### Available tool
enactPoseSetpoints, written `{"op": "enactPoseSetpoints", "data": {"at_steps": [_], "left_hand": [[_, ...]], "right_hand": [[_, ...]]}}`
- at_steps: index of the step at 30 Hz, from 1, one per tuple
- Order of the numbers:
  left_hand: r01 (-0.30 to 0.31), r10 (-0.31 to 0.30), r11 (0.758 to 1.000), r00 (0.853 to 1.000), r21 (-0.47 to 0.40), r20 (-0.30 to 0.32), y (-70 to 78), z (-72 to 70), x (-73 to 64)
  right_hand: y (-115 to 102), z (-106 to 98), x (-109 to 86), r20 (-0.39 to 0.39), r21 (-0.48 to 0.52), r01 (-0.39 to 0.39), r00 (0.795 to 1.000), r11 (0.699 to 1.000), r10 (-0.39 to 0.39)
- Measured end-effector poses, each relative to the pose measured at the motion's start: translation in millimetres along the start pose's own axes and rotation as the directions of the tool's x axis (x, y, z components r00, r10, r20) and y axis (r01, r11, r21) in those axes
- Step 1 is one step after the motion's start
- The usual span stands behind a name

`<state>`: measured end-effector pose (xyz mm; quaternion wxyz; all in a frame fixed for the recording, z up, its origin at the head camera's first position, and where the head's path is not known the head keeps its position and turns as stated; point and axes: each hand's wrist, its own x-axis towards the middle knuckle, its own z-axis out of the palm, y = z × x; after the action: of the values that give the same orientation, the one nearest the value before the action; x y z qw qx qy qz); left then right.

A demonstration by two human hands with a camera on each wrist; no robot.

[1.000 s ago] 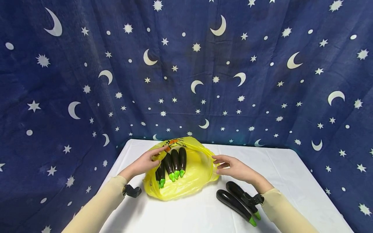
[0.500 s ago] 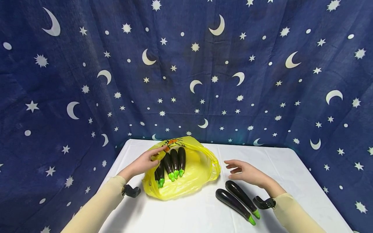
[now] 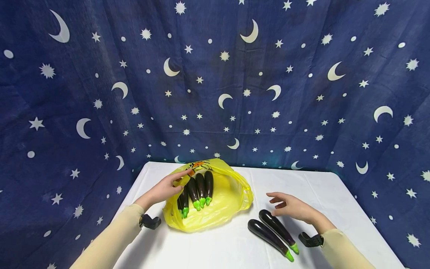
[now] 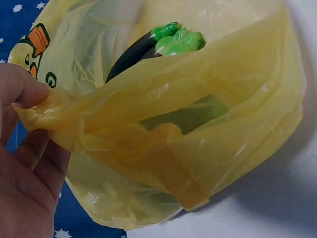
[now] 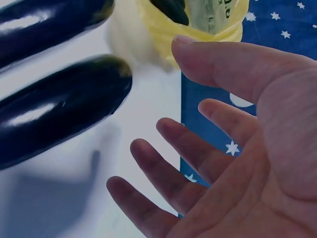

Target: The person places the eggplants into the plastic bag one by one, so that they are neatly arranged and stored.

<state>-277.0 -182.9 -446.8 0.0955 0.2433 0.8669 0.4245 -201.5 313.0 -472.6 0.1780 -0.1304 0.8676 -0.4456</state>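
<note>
My left hand point(image 3: 166, 188) pinches the left rim of a yellow plastic bag point(image 3: 226, 209) between thumb and fingers. The bag lies on its side, mouth held wide. Several glossy dark eggplants point(image 3: 201, 185) with green stems lie inside. In the left wrist view, gathered plastic sits under the thumb point(image 4: 29, 91), and two green stems point(image 4: 179, 41) show beyond the rim. Fingers spread and holding nothing, my right hand point(image 3: 291, 206) hovers by the upper ends of two loose eggplants point(image 3: 268, 236). The right wrist view has one loose eggplant point(image 5: 64, 106) left of the fingertips.
A white cloth covers the table point(image 3: 208, 250). Behind it and at both sides hangs a dark blue curtain point(image 3: 188, 93) with moons and stars. Black wrist cameras sit on the left wrist point(image 3: 150, 221) and right wrist point(image 3: 310, 240).
My right hand has let go of the bag's right rim and moved right and slightly down, toward the two loose eggplants. The left hand stays on the bag.
</note>
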Motion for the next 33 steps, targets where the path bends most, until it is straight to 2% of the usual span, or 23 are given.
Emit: {"op": "enactPoseSetpoints", "data": {"at_steps": [9,17,33], "left_hand": [[-0.024,0.024,1.000,1.000,-0.014,0.003,-4.0,-0.6,2.8],[-0.032,0.032,0.999,0.999,-0.013,0.010,-3.4,-0.5,3.9],[-0.020,0.020,1.000,1.000,-0.005,0.016,-3.4,0.3,4.8]], "right_hand": [[15,-3,-6.5,0.056,0.016,-0.072,0.996,0.997,0.071],[21,-4,-15.3,0.112,0.089,-0.103,0.989,0.991,0.093],[34,0,-19.6,0.132,0.113,-0.176,0.978,0.978,0.161]]}}
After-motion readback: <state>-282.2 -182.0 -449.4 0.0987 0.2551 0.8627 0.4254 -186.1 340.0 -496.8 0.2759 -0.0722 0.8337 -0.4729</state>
